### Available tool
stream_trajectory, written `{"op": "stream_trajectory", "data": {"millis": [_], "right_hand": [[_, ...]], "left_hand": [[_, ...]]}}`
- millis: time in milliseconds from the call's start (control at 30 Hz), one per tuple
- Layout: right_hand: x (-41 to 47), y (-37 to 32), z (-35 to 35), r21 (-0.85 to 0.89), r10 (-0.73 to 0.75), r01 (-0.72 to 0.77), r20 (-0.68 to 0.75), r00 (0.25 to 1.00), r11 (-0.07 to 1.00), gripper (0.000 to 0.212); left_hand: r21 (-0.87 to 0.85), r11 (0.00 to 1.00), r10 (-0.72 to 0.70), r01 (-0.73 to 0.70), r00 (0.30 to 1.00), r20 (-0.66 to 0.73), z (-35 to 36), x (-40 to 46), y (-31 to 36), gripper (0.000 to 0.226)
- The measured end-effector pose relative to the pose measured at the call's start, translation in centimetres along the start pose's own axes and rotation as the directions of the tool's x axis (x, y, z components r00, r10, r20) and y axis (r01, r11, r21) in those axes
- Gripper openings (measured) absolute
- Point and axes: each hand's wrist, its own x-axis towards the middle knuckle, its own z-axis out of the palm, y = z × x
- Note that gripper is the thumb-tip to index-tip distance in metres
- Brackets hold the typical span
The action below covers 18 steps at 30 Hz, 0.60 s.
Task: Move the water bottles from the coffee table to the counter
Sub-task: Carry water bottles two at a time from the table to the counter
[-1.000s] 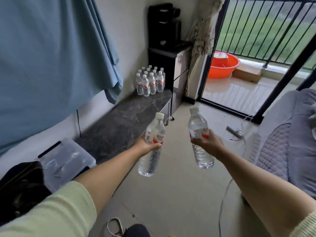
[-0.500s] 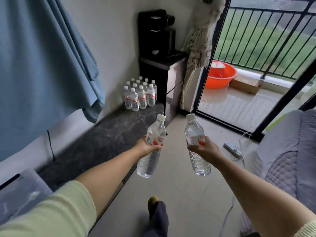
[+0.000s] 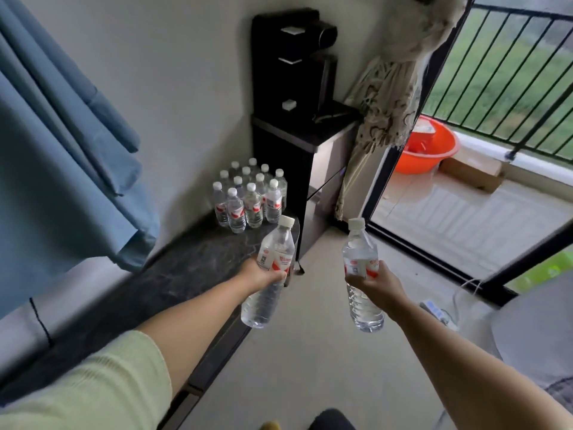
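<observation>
My left hand (image 3: pixel 259 276) grips a clear water bottle (image 3: pixel 273 271) with a white cap and red-and-white label, tilted to the right over the near end of the counter. My right hand (image 3: pixel 376 282) holds a second bottle (image 3: pixel 361 274) upright over the floor. A low dark marble counter (image 3: pixel 173 274) runs along the left wall. Several more bottles (image 3: pixel 248 197) stand grouped at its far end, ahead of both hands.
A black water dispenser (image 3: pixel 294 88) on a dark cabinet stands past the counter's far end. A blue cloth (image 3: pixel 62 150) hangs at left. A patterned curtain (image 3: pixel 390 97), the balcony door, an orange basin (image 3: pixel 431 147), a floor power strip (image 3: pixel 437 311) and a grey sofa (image 3: pixel 539 330) lie to the right.
I have walked closer to the far end of the counter; the group of bottles and the dispenser look larger. Both hands keep holding their bottles the same way.
</observation>
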Motion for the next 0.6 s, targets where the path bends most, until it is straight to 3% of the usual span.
{"op": "stream_trajectory", "data": {"millis": [133,267,600], "right_hand": [[6.9,-1.2,0.3,0.003,0.008,-0.008,0.072,0.997,1.0,0.048],[16.1,-2.9,1.5,0.04,-0.039,0.033,0.159,0.987,0.999,0.03],[37.1,-4.7,6.7,0.065,0.0,-0.022,0.323,0.946,0.998,0.048]], "left_hand": [[-0.021,0.997,-0.073,0.072,0.996,-0.04,0.5,5.5,1.3,0.048],[-0.136,0.98,-0.163,0.143,0.976,-0.147,1.3,12.4,2.2,0.036],[-0.46,0.832,-0.477,0.312,0.825,-0.304,5.0,28.4,3.8,0.047]]}}
